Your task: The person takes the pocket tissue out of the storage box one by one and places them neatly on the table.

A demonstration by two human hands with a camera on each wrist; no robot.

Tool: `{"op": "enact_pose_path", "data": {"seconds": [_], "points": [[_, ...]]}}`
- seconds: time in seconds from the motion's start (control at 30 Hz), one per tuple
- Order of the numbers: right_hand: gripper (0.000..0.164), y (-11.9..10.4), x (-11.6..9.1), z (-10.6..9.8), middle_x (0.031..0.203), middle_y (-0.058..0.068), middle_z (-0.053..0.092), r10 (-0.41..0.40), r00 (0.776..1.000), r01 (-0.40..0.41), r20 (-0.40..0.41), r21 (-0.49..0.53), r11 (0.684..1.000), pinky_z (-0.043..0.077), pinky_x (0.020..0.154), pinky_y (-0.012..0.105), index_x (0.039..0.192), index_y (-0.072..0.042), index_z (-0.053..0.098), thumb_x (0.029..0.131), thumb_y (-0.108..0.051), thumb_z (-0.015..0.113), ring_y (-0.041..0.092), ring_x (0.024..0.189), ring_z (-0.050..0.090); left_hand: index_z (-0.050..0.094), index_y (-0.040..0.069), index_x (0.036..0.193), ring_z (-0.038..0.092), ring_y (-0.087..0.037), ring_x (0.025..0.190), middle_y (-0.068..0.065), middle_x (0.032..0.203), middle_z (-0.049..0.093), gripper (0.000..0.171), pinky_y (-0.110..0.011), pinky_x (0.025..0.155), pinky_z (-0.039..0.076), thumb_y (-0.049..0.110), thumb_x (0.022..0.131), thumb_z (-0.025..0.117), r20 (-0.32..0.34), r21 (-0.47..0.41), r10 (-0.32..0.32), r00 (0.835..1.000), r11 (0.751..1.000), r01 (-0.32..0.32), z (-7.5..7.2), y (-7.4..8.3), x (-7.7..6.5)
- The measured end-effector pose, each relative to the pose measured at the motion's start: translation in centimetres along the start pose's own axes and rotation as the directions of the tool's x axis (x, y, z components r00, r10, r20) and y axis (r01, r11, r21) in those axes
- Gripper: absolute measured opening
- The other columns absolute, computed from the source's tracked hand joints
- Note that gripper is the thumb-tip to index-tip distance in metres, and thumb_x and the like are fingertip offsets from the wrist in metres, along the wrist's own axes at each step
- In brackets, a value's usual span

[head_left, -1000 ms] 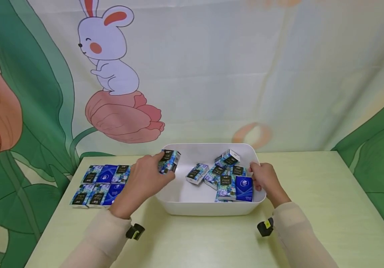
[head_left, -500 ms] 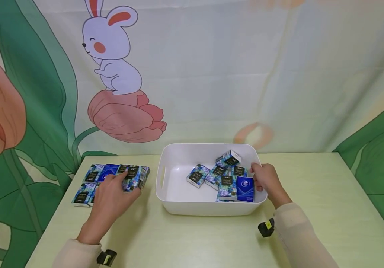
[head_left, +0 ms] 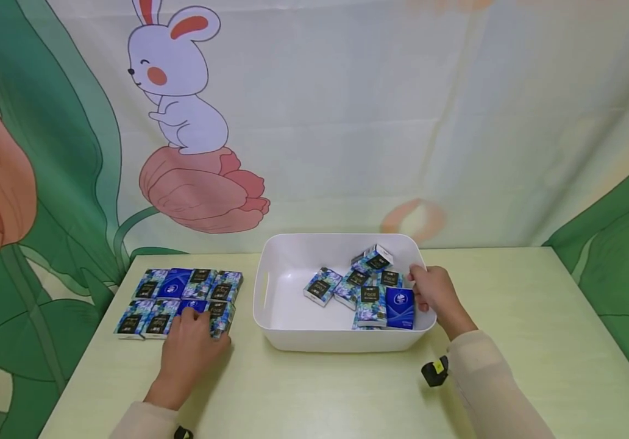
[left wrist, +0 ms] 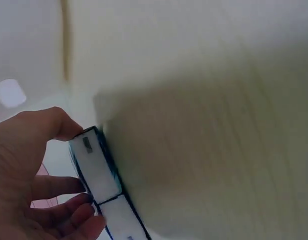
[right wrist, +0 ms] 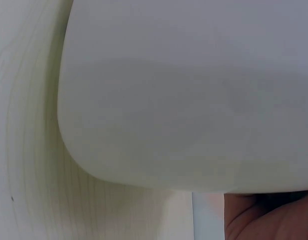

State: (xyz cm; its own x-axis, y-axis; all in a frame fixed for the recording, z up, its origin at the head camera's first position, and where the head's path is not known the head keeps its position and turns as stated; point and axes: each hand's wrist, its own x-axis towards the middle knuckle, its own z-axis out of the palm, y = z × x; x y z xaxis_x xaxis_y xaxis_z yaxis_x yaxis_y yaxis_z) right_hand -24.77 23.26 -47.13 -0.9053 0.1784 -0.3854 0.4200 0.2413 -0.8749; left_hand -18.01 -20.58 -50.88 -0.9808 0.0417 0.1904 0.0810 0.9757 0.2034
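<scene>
My left hand (head_left: 191, 350) pinches a blue floral tissue pack (head_left: 219, 317) at the front right corner of two neat rows on the table. In the left wrist view the thumb is at one edge of this pack (left wrist: 96, 165), and the curled fingers (left wrist: 89, 212) are by the seam with its neighbour. A blue pack (head_left: 194, 304) beside it is partly hidden by the hand. My right hand (head_left: 435, 299) grips the right end of a white plastic bin (head_left: 342, 341), where several tissue packs lie loosely, some overlapping. The right wrist view shows mostly the bin's outer wall (right wrist: 183, 110).
Behind the table (head_left: 545, 329) hangs a curtain (head_left: 336, 122) printed with a rabbit and flowers. The bin stands near the table's back edge, to the right of the rows. Its packs gather toward the right side.
My left hand has carried a tissue pack from over the bin's left edge leftward and down to the front right corner of the rows. The right hand stays on the bin.
</scene>
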Motion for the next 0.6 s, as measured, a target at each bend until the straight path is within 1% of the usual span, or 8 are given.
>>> {"op": "enact_pose_path", "data": {"seconds": [0.07, 0.13, 0.2, 0.3, 0.37, 0.43, 0.53, 0.6], "points": [[0.035, 0.0, 0.0, -0.1, 0.061, -0.002, 0.041, 0.003, 1.000, -0.003, 0.000, 0.006, 1.000, 0.033, 0.043, 0.022, 0.107, 0.007, 0.055, 0.104, -0.024, 0.041, 0.008, 0.047, 0.038, 0.068, -0.016, 0.107, 0.056, -0.049, 0.092, -0.034, 0.103, 0.057, 0.057, -0.059, 0.077, 0.050, 0.032, 0.078, 0.080, -0.036, 0.014, 0.035, 0.999, 0.999, -0.035, -0.1, 0.3, 0.3], [0.034, -0.1, 0.0, -0.2, 0.061, -0.002, 0.041, 0.005, 1.000, -0.005, 0.002, 0.008, 1.000, 0.033, 0.043, 0.022, 0.108, 0.007, 0.055, 0.104, -0.024, 0.041, 0.008, 0.048, 0.038, 0.068, -0.015, 0.108, 0.057, -0.049, 0.092, -0.034, 0.103, 0.059, 0.056, -0.059, 0.077, 0.051, 0.031, 0.079, 0.080, -0.075, -0.002, 0.067, 0.995, 0.998, -0.068, -0.7, 0.9, 0.7], [0.034, -0.2, -0.1, -0.2, 0.061, -0.002, 0.042, 0.004, 1.000, -0.004, 0.004, 0.004, 1.000, 0.034, 0.043, 0.022, 0.108, 0.007, 0.056, 0.104, -0.024, 0.041, 0.009, 0.048, 0.038, 0.069, -0.013, 0.112, 0.059, -0.049, 0.093, -0.033, 0.104, 0.061, 0.054, -0.060, 0.078, 0.051, 0.030, 0.081, 0.079, -0.114, -0.043, 0.093, 0.989, 0.994, -0.098, -1.8, 1.9, 1.3], [0.034, -0.3, -0.1, -0.2, 0.062, -0.001, 0.042, 0.002, 1.000, -0.002, 0.003, -0.004, 1.000, 0.034, 0.044, 0.023, 0.107, 0.006, 0.055, 0.104, -0.024, 0.041, 0.009, 0.048, 0.039, 0.069, -0.008, 0.119, 0.061, -0.047, 0.098, -0.030, 0.108, 0.064, 0.048, -0.059, 0.082, 0.051, 0.027, 0.086, 0.075, -0.146, -0.122, 0.114, 0.983, 0.984, -0.133, -4.1, 4.3, 2.7], [0.034, -0.2, -0.1, -0.2, 0.062, -0.001, 0.042, 0.002, 1.000, -0.002, -0.001, -0.002, 1.000, 0.034, 0.044, 0.023, 0.107, 0.006, 0.055, 0.104, -0.024, 0.041, 0.009, 0.048, 0.039, 0.069, -0.005, 0.123, 0.061, -0.044, 0.102, -0.027, 0.112, 0.064, 0.048, -0.058, 0.084, 0.051, 0.028, 0.089, 0.072, -0.136, -0.158, 0.120, 0.983, 0.977, -0.141, -5.5, 6.2, 3.6], [0.034, -0.2, -0.1, -0.3, 0.061, -0.002, 0.041, 0.003, 1.000, -0.003, -0.002, 0.007, 1.000, 0.033, 0.043, 0.022, 0.107, 0.007, 0.055, 0.104, -0.024, 0.041, 0.009, 0.048, 0.038, 0.068, -0.003, 0.126, 0.061, -0.041, 0.105, -0.024, 0.115, 0.064, 0.048, -0.057, 0.086, 0.052, 0.030, 0.091, 0.070, -0.111, -0.177, 0.129, 0.985, 0.973, -0.148, -6.5, 8.1, 4.4], [0.035, -0.1, 0.0, -0.2, 0.060, -0.002, 0.041, 0.003, 1.000, -0.003, -0.001, 0.015, 1.000, 0.033, 0.043, 0.022, 0.106, 0.007, 0.055, 0.104, -0.025, 0.042, 0.008, 0.047, 0.038, 0.068, -0.002, 0.126, 0.062, -0.038, 0.103, -0.022, 0.114, 0.065, 0.049, -0.053, 0.086, 0.053, 0.032, 0.090, 0.070, -0.081, -0.174, 0.177, 0.981, 0.966, -0.189, -7.1, 10.6, 5.5], [0.035, 0.0, 0.0, -0.2, 0.059, -0.002, 0.041, -0.001, 1.000, 0.001, 0.005, 0.016, 1.000, 0.033, 0.042, 0.022, 0.106, 0.007, 0.055, 0.104, -0.025, 0.042, 0.008, 0.047, 0.038, 0.068, -0.002, 0.126, 0.063, -0.038, 0.102, -0.022, 0.113, 0.066, 0.049, -0.052, 0.085, 0.053, 0.032, 0.090, 0.071, -0.050, -0.165, 0.214, 0.976, 0.962, -0.219, -7.1, 11.9, 6.1]]}}
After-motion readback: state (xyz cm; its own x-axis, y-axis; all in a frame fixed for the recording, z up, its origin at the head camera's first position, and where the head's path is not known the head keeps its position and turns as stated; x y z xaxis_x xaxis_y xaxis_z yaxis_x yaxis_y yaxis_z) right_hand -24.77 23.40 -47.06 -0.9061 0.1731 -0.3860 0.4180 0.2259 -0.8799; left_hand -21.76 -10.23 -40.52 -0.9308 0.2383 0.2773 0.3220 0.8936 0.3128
